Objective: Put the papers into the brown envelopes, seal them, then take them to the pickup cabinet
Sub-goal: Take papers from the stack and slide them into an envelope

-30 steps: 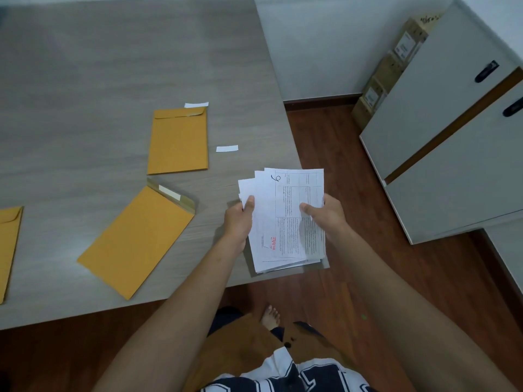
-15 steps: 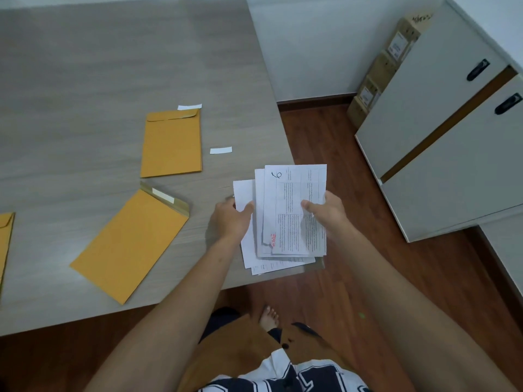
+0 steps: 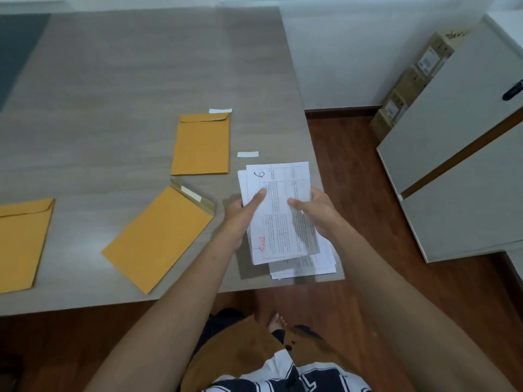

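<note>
From the head camera I see both my hands gripping a sheaf of white printed papers (image 3: 278,210) above the near right corner of the grey wood-grain table (image 3: 113,80). My left hand (image 3: 243,212) holds the sheaf's left edge, thumb stretched across the top sheet; my right hand (image 3: 314,212) holds the right edge, thumb lying on the print. Under the sheaf a second pile of white printed sheets (image 3: 308,264) lies on the table corner, touching its edge. To the left, an open brown paper envelope (image 3: 158,239) lies tilted, its flap up with a white strip on the adhesive. Beyond it a sealed-looking brown envelope (image 3: 201,144) lies flat and straight, and a third brown envelope (image 3: 22,244) lies at the left border, partly cut off. Two small white peel strips rest on the table: one (image 3: 220,110) just beyond the far envelope, another (image 3: 248,154) between that envelope and the papers. At right a white cabinet (image 3: 458,165) with black handles stands on the reddish wooden floor (image 3: 348,171), with cardboard boxes (image 3: 410,83) stacked behind it.
</note>
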`<state>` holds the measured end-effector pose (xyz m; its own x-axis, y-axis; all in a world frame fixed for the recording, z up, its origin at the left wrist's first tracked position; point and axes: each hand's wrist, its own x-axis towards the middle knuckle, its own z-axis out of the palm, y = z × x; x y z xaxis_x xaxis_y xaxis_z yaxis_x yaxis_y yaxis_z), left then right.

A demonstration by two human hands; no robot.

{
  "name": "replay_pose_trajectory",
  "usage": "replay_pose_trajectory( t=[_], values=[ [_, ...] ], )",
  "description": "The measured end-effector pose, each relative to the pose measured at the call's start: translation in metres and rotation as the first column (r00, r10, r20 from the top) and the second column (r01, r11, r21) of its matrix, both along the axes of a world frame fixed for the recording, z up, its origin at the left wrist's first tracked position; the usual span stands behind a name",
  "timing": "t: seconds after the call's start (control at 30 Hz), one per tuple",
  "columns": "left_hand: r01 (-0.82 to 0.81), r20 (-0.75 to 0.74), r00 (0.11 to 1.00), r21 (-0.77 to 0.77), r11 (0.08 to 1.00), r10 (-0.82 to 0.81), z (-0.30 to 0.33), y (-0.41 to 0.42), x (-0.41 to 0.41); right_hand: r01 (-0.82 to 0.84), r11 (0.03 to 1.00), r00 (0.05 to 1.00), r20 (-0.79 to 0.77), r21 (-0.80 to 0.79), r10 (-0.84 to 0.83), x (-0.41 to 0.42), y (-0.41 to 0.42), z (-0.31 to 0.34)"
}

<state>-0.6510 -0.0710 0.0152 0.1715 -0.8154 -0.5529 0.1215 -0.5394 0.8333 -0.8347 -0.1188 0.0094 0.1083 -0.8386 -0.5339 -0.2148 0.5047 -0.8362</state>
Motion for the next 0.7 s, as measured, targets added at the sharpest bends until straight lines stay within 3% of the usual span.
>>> replay_pose_trajectory(
  t=[0.17,0.3,0.43,0.57,0.7],
  values=[
    [-0.091,-0.150,0.985,-0.041,0.995,0.084,-0.006,0.005,0.034,-0.135,0.989,0.987,-0.094,-0.062,0.129,0.045,0.002,0.005],
    [-0.262,-0.233,0.942,-0.063,0.963,0.241,-0.006,0.006,0.076,-0.149,0.988,0.986,-0.075,0.036,0.151,0.070,0.000,0.013],
    [-0.423,-0.330,0.862,-0.045,0.905,0.386,-0.002,0.003,0.123,-0.159,0.972,0.972,0.197,0.170,0.125,0.102,0.007,0.014],
    [-0.479,-0.419,0.797,0.002,0.878,0.435,0.005,-0.004,0.160,0.009,0.970,0.865,0.485,0.244,-0.130,0.157,0.021,0.017],
    [-0.434,-0.452,0.806,-0.014,0.901,0.381,0.005,-0.005,0.196,0.076,0.973,0.789,0.584,0.218,-0.193,0.202,0.026,0.015]
  ],
)
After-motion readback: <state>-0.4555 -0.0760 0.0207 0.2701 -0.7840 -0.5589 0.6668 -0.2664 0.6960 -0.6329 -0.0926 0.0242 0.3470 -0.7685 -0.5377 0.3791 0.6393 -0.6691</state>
